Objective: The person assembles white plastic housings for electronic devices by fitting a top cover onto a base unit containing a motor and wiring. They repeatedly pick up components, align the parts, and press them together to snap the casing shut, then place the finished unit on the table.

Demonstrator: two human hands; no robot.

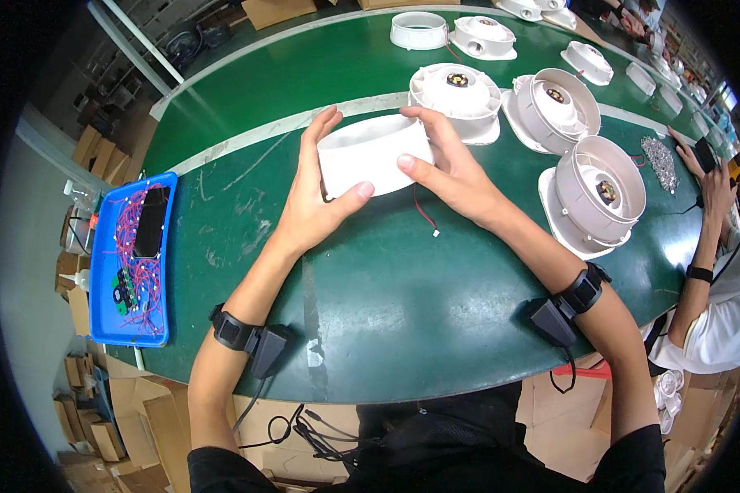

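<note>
Between my two hands I hold a white plastic ring-shaped housing (374, 156), tilted above the green table. My left hand (316, 189) grips its left side, thumb on the lower front and fingers behind. On the other side my right hand (448, 168) holds it, thumb pressed on the front face. A thin red wire (423, 214) with a small white connector hangs below the housing. Just beyond my right hand stands a white round fan-like unit (459, 97) with a dark and brass-coloured centre. Any contents of the held housing are hidden.
Two similar white units, one farther (556, 107) and one nearer (604, 193), stand to the right. A blue tray (168, 271) with red wires and circuit boards lies left. Several small metal parts (659, 160) are heaped near a co-worker's hands (715, 185). Cardboard boxes (160, 419) stand on the floor.
</note>
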